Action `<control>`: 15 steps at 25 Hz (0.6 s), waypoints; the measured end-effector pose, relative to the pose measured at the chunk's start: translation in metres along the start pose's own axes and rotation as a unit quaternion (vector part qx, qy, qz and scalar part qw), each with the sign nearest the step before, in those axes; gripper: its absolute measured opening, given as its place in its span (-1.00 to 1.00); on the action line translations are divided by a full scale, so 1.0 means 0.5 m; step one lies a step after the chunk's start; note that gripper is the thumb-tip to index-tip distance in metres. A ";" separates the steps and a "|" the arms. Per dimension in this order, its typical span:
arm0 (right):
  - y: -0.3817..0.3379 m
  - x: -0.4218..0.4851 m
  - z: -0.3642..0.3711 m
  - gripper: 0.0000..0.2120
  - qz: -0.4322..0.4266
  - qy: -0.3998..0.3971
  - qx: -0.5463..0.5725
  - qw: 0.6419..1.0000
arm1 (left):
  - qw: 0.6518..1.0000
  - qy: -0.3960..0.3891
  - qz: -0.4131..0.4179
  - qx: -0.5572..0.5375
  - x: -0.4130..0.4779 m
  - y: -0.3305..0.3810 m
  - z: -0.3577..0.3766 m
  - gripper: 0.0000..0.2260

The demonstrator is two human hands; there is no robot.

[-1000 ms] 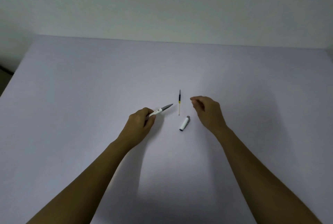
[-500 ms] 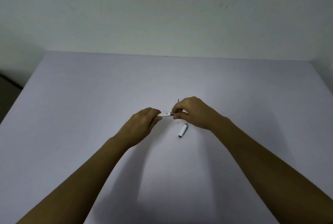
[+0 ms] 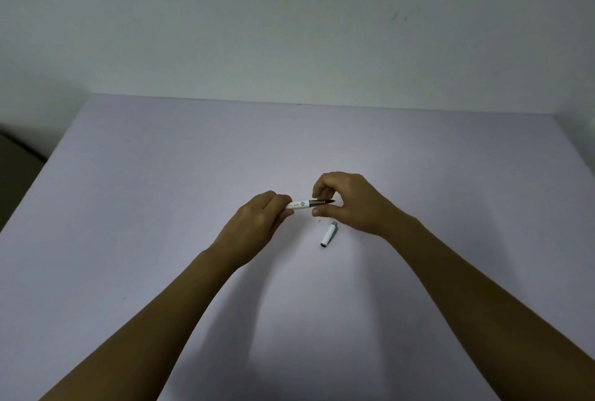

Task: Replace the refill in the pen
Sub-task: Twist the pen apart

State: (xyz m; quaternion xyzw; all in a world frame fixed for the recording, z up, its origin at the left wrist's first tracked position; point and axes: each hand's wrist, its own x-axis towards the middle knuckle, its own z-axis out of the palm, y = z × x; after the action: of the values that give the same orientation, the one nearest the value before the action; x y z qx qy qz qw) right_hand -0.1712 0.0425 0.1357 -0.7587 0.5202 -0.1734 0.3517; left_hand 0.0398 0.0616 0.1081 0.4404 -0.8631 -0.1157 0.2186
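Head view shows the left hand (image 3: 257,223) gripping the pen (image 3: 301,204) steady while right fingers (image 3: 317,191) pinch its dark tip, likely to unscrew it, cap (image 3: 329,235) lying on the worktop (image 3: 161,207).

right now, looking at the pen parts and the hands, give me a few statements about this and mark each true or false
1. The left hand holds the white pen barrel off the table. True.
2. The pen cap is in the right hand. False: the cap lies on the table, near that hand but apart from it.
3. The right hand's fingers pinch the dark tip end of the pen. True.
4. The cap stands upright. False: it lies on its side.
5. Both hands rest flat on the table. False: both are raised, working the pen between them.
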 end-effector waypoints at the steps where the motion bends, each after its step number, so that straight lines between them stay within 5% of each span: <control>1: 0.001 -0.002 0.002 -0.89 0.020 -0.013 0.002 1.000 | 1.000 0.001 -0.002 0.001 -0.001 0.001 -0.001 -0.78; 12: 0.001 -0.017 0.009 -0.80 0.058 -0.027 0.056 0.996 | 1.000 0.000 0.013 -0.016 -0.012 0.004 -0.013 -0.67; 15: 0.001 -0.026 0.008 -0.94 0.016 -0.006 0.049 0.999 | 1.000 -0.001 0.015 -0.026 -0.016 0.005 -0.009 -0.66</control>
State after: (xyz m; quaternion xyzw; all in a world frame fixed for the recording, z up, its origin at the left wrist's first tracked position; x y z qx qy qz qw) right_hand -0.1742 0.0560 0.1338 -0.7331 0.5210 -0.1890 0.3942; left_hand 0.0444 0.0696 0.1107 0.4217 -0.8663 -0.1355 0.2308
